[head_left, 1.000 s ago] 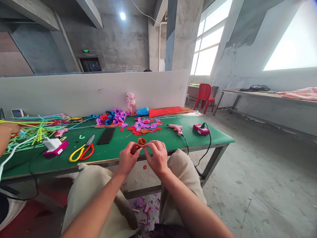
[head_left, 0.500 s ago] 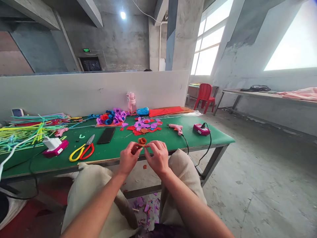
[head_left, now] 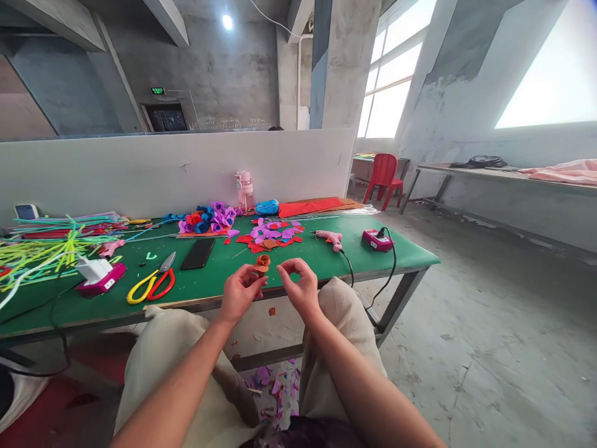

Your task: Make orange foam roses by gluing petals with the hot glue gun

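An orange-brown paper flower (head_left: 262, 264) stands upright over the table's front edge, its lower end pinched in my left hand (head_left: 240, 291). Just right of it is my right hand (head_left: 299, 285), apart from the flower, thumb and index finger curved with a gap between their tips and nothing seen between them. Beyond the hands lies a pile of purple and red paper petals (head_left: 273, 233). A pink glue gun (head_left: 332, 239) rests to the right of the petals. Finished-looking purple, blue and red flowers (head_left: 209, 218) are heaped at the back.
On the green table (head_left: 233, 252) are scissors (head_left: 161, 278), a black phone (head_left: 198, 254), green and yellow stems (head_left: 41, 255), a white plug on a magenta block (head_left: 102, 280), and a magenta box (head_left: 377, 240) with a black cable. A pink bottle (head_left: 245, 191) stands behind.
My right hand has let go of the flower and moved right, its thumb and index finger now apart. My left hand still holds the flower, which has shifted slightly left.
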The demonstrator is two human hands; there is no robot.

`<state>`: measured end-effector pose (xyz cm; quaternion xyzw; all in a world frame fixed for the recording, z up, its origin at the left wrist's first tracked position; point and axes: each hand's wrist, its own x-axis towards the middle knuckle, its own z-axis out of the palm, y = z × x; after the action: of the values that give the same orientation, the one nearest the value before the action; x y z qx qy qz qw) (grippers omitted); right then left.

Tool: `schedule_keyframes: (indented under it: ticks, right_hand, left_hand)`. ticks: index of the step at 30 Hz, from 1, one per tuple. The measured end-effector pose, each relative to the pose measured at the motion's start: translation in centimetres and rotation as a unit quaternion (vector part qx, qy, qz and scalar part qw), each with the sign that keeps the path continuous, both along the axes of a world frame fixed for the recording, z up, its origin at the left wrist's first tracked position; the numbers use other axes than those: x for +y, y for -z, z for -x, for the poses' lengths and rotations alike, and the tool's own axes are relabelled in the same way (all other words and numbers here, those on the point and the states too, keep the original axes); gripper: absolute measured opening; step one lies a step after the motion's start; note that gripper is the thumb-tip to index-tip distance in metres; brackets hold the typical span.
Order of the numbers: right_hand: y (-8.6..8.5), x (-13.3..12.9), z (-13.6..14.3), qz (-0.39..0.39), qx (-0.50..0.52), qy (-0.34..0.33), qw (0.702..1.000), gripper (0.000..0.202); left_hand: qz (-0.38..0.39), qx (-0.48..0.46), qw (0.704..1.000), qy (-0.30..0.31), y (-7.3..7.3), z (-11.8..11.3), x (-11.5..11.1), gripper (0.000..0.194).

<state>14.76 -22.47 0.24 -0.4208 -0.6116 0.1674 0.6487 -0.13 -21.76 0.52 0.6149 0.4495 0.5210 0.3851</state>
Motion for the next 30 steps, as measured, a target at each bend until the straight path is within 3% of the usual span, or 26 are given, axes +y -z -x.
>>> schedule_keyframes:
  ticks: [3, 7, 17, 22, 25, 30]
  right_hand:
    - [-0.19, 0.36, -0.61, 0.009, 0.043, -0.025, 0.999, 0.013]
    - [-0.66, 0.02, -0.83, -0.036, -0.021, -0.019, 0.999, 0.01]
    - [-0.68, -0.35, -0.27, -0.045, -0.056, -0.002, 0.997, 0.009]
    - [-0.4, -0.31, 0.08, -0.033, -0.076, 0.023, 0.996, 0.012]
    - [-0.23, -0.16, 0.05, -0.022, -0.088, 0.04, 0.995, 0.01]
    - [-0.16, -0.01, -0.3, -0.018, -0.113, 0.038, 0.993, 0.002]
  left_hand:
    - [0.029, -0.016, 0.999, 0.029, -0.08, 0.06, 0.08, 0.031]
    - [0.025, 0.001, 0.999, 0.036, 0.31, 0.16, 0.25, 0.029]
    - [-0.077, 0.141, 0.986, -0.054, 0.6, 0.15, -0.07, 0.025]
    - [-0.139, 0.239, 0.955, -0.104, 0.4, 0.15, -0.35, 0.021]
    - [-0.171, 0.265, 0.943, -0.107, 0.32, 0.12, -0.43, 0.02]
    - [-0.162, 0.263, 0.946, -0.1, 0.35, 0.1, -0.39, 0.019]
